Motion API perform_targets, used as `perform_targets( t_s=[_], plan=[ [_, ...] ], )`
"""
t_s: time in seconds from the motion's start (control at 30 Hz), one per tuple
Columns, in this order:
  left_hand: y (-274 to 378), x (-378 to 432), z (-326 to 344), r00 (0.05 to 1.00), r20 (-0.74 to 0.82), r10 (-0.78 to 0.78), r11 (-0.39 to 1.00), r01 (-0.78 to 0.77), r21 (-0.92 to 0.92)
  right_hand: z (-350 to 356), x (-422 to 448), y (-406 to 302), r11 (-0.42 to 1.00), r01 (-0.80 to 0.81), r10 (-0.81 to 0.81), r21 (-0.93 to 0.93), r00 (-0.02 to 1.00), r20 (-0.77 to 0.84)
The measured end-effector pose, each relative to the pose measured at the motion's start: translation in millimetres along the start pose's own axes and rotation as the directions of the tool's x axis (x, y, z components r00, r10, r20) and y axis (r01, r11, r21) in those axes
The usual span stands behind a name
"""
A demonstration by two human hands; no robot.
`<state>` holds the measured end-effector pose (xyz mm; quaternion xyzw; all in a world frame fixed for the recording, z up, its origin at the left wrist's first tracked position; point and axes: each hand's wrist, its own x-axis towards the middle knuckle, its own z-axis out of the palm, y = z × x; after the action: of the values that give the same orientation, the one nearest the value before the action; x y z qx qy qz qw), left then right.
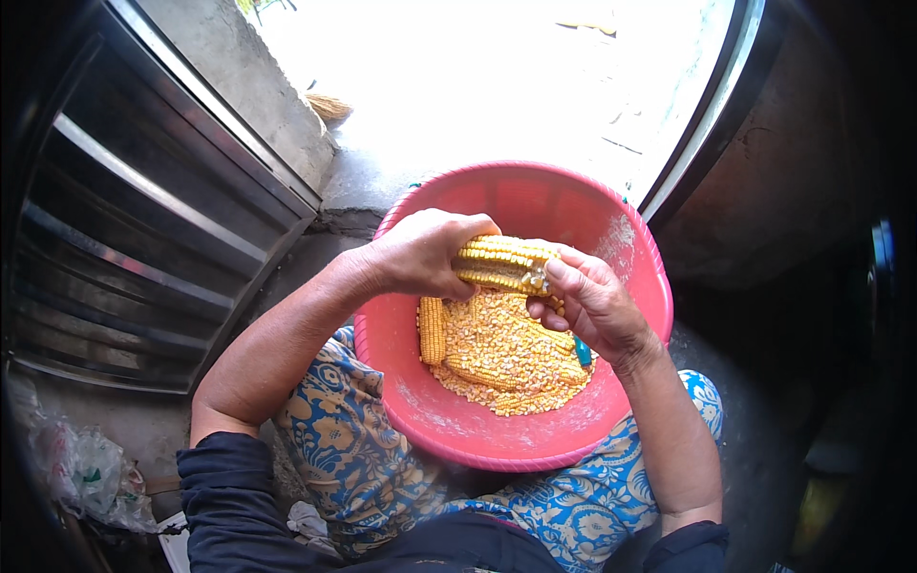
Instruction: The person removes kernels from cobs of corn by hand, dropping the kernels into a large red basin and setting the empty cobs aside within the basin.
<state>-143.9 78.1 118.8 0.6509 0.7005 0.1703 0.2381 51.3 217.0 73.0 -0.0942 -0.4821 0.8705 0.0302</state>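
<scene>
A yellow ear of dried corn point(501, 263) is held level above a red plastic basin point(501, 438), with a row of kernels gone along its side. My left hand point(437, 251) grips its left end. At its right end, my right hand point(591, 297) has the thumb and fingers on the cob, beside some loosened kernels. Loose corn kernels point(494, 336) lie in the bottom of the basin among several whole ears. One ear of corn point(431, 331) stands out at the left of the pile. A teal handle-like object point(582, 351) pokes out at the pile's right edge.
The basin sits between my knees in patterned trousers point(344, 444). A ribbed metal door point(143, 236) stands at the left, a doorframe point(706, 107) at the right. A straw broom point(328, 106) lies beyond the concrete wall's edge. Plastic bags point(93, 473) lie at the lower left.
</scene>
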Motion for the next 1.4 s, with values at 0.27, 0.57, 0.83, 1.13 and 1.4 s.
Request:
perform_targets(
  t_s=[0.27,0.57,0.83,1.13,1.4],
  plan=[
    [9,1,5,0.998,-0.013,0.062,0.986,-0.060,0.155,7,-2,5,0.970,0.017,-0.050,-0.243,0.991,-0.127],
    [10,4,5,0.998,0.011,0.063,0.988,-0.064,0.143,8,-2,2,0.972,-0.046,0.014,-0.231,0.990,-0.138],
    [7,3,4,1.000,0.010,0.024,0.999,-0.024,0.042,7,0,4,0.993,0.033,-0.039,-0.111,0.998,-0.050],
    [17,4,16,0.990,-0.122,0.073,0.953,-0.033,0.301,4,4,4,0.992,0.017,-0.039,-0.124,0.983,-0.177],
    [6,7,10,0.996,-0.069,0.058,0.995,-0.052,0.079,8,0,5,0.985,0.092,-0.111,-0.148,0.986,-0.128]
  ],
)
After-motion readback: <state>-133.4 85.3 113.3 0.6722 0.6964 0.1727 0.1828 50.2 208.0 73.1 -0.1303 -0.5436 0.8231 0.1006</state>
